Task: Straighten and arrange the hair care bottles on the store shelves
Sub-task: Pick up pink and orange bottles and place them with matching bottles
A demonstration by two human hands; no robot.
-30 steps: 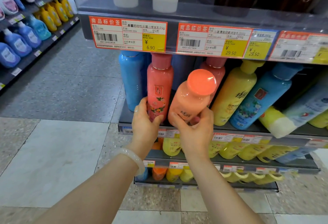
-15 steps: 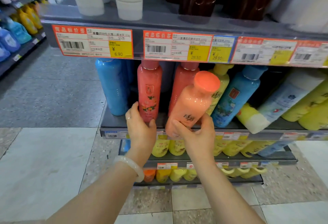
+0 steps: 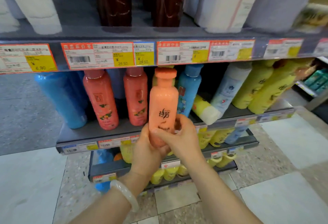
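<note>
While the shelf (image 3: 106,131) runs across the view at chest height, we start at its left end with a blue bottle (image 3: 62,99) leaning left, then two coral-red bottles: the first (image 3: 101,99) tilted, the second (image 3: 135,97) close to upright just beside it. Down low, the left hand (image 3: 147,151), a pale bangle (image 3: 125,194) on its wrist, cups the base of the peach bottle (image 3: 163,103) from below and the left, fingers curled round it. That peach bottle stands upright in mid-air in front of the shelf edge, orange cap up, dark lettering facing us, not resting on the shelf board. The right hand (image 3: 181,135) grips the same bottle from the right, thumb pressed across its lower front. Behind it stands a light blue bottle (image 3: 189,89) with a floral label, and beside that a yellow bottle with a white cap (image 3: 204,110) lies toppled, cap toward the shelf front. Next comes a pale bottle (image 3: 229,89) leaning right, then yellow bottles (image 3: 262,89) slanting too. Above, price tags (image 3: 99,55) line the upper shelf rail, with dark brown bottles (image 3: 115,0) over them.
</note>
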